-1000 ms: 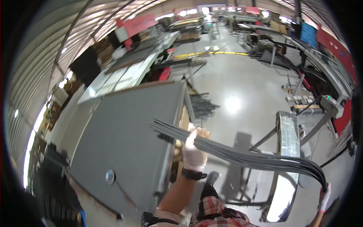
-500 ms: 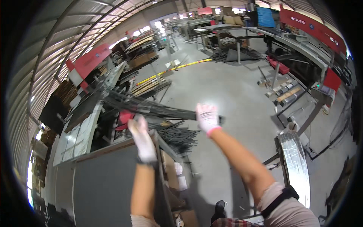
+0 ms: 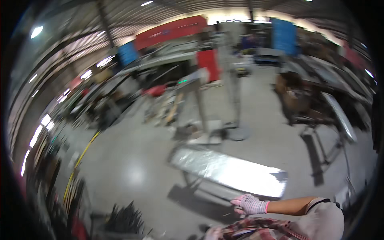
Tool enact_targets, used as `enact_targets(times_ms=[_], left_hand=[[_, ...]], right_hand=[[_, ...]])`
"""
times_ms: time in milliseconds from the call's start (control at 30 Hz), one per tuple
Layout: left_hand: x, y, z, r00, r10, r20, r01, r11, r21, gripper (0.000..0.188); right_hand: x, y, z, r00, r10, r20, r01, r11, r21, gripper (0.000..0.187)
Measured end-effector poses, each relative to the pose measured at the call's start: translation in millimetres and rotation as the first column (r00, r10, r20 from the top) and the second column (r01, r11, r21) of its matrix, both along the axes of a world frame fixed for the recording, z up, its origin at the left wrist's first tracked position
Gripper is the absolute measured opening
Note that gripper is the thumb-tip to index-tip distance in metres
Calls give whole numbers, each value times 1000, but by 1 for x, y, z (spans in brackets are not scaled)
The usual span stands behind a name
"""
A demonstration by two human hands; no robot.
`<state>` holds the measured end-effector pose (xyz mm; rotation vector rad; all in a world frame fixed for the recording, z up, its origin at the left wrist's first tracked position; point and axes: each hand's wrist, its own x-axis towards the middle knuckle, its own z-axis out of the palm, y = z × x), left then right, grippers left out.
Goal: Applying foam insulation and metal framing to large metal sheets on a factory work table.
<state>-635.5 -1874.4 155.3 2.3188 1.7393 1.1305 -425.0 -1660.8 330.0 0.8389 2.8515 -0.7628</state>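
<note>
Turned well to the right since the half-second-earlier frame, the view now has the foil-covered bench [image 3: 230, 170] at lower centre instead of the right edge, and the yellow floor strip [image 3: 86, 153] has swung to the left. Gone from the grip is the bundle of long dark strips that the right hand [image 3: 251, 204] had hold of; its striped, pink-cuffed glove now hangs with fingers loosely bent and slightly parted, no load visible in it. That hand is at the bench's near edge, though whether it touches cannot be told. The left hand is out of sight, so its state cannot be told. Dark strips [image 3: 125, 219] lie in a blurred heap at the lower left, well apart from the right hand; whether the earlier bundle is among them is unclear. As a judgement, the change leaves the right hand unburdened, with the bench, rather than the strips, its nearest surface.
</note>
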Motion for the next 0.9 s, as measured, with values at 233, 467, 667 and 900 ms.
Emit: enact_targets(times_ms=[233,467,667,900], left_hand=[[198,113,166,434,487,758,-111,864,-491,36],[436,184,158,873,-74,483,269,898,-349,43],[540,263,141,443,281,851,600,612,-515,45],[645,433,86,412,417,810,584,562,-586,25]], right_hand=[[327,-53,21,658,-700,-277,738,673,52,41],[499,-81,20,318,-944,-85,892,329,-311,53],[603,44,0,233,-957,-171,816,289,-501,51],[751,191,-26,118,-976,-181,885,186,-427,49]])
